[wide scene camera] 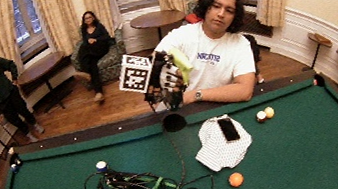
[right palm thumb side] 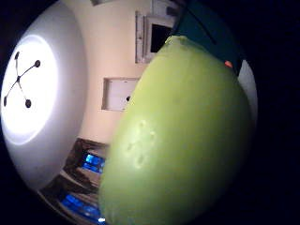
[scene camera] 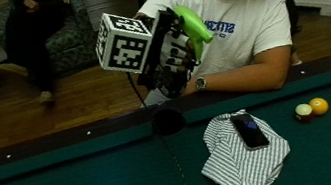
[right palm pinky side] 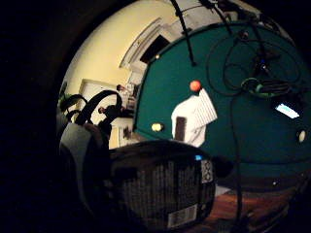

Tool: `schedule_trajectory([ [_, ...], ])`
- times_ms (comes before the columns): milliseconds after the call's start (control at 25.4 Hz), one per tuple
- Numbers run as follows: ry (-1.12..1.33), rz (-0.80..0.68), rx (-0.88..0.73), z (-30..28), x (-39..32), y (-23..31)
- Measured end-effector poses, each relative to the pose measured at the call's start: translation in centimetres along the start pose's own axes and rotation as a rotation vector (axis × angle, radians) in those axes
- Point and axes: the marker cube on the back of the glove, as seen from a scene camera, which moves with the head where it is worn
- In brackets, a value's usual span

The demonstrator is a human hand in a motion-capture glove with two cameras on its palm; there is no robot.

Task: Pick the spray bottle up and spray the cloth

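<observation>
Spray bottle (scene camera: 191, 22) is up in the air, gripped by the gloved right hand (scene camera: 169, 56) above the near rail, standing roughly upright. Striped cloth (scene camera: 241, 158) lies flat on the felt, below and off to one side, a phone (scene camera: 249, 130) on it.

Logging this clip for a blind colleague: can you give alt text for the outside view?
A person's black-gloved right hand grips a lime-green plastic spray bottle raised above a green-felt pool table. Below it a striped white cloth lies on the felt with a dark phone on top; two billiard balls sit beside it.
</observation>
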Motion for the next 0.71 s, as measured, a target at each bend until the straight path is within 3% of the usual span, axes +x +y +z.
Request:
schedule_trajectory([
  [315, 0.158, 0.248, -0.251, 5.9, 1.3, -4.1],
  [708, 0.383, 0.576, -0.482, 13.7, 9.6, -6.2],
])
